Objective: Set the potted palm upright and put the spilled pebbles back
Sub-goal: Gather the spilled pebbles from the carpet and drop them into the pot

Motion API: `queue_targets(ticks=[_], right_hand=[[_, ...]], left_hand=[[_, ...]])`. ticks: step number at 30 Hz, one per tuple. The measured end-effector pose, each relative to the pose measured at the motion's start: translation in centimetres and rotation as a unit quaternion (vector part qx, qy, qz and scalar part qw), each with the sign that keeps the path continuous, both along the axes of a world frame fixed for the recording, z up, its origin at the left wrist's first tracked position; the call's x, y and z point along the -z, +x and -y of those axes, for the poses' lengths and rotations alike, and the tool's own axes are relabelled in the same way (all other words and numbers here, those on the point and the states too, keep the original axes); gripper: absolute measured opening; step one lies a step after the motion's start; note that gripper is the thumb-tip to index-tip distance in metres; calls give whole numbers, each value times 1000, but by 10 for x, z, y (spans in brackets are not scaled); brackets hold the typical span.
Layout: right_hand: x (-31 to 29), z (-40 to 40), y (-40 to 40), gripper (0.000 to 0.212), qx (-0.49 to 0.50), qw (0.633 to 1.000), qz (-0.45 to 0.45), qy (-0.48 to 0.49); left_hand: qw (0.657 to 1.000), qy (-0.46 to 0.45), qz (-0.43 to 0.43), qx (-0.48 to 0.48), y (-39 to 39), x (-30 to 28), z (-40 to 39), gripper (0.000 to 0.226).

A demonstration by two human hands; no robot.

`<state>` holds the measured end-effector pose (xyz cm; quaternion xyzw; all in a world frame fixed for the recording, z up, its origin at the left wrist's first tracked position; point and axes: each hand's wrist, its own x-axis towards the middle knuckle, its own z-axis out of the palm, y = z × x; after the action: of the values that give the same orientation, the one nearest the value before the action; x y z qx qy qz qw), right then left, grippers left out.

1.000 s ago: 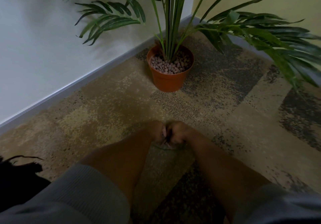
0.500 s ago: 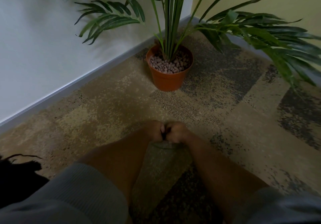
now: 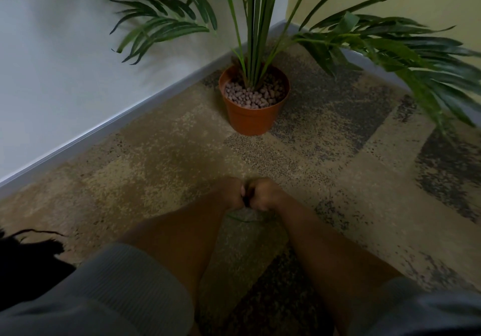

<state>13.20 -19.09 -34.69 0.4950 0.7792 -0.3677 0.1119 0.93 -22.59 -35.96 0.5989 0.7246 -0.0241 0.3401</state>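
Left hand (image 3: 230,194) and right hand (image 3: 261,195) pressed together low over carpet (image 3: 161,158); fingers curled shut, contents hidden, cannot tell. Palm pot (image 3: 251,116) upright in the corner, pebbles (image 3: 250,96) inside. Risk: fronds (image 3: 390,46) brushed, pot tips again.

The potted palm (image 3: 253,49) is seen standing upright at twelve o'clock, in the room's corner. Its terracotta-coloured pot (image 3: 251,119) is set on the carpet, and pale pinkish-grey pebbles (image 3: 250,96) are heaped inside around the stems.
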Motion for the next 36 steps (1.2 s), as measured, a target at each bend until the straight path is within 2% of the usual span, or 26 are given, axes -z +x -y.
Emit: queue_targets(ticks=[4,10,15,20,22,24,26,28,30,31,32,33,34,36], right_hand=[[0,-3,1,32,-2,1000,9,-4],[-1,-6,4,37,11,1000,-8,-14],[-1,-4,6,37,-18,1000,7,-22],[5,-1,1,21,5,999,8,-48],[3,-4,3,26,15,998,-7,-54],[0,-7,8,25,61,991,-54,-108],[-4,-9,12,21,191,944,-146,-224],[-5,-12,16,18,311,868,-243,-301],[-3,-17,21,15,378,785,-328,-365],[-3,-21,23,14,396,741,-370,-397],[-4,-23,24,14,408,694,-412,-426],[-6,-26,24,16,420,650,-451,-445],[-8,-29,24,18,434,612,-482,-453],[-16,-36,21,19,465,570,-515,-440]], left_hand=[[1000,14,-6,-11,-1,4,-1,17],[998,41,-35,-25,-2,8,-2,35],[998,55,-39,-11,-6,9,-3,20],[997,71,0,-29,-10,11,-6,2],[996,79,14,-45,-10,13,-6,5],[996,74,20,-55,-10,14,-6,7],[996,69,11,-57,-10,17,-6,7],[996,61,4,-66,-10,20,-8,10],[990,36,59,-124,-9,20,-11,15],[971,13,137,-193,-7,17,-14,15],[930,-4,240,-278,-7,14,-17,14],[868,-24,339,-361,-5,7,-20,13],[790,-34,430,-435,-5,-2,-22,14],[649,-19,554,-521,-8,-15,-26,21]])
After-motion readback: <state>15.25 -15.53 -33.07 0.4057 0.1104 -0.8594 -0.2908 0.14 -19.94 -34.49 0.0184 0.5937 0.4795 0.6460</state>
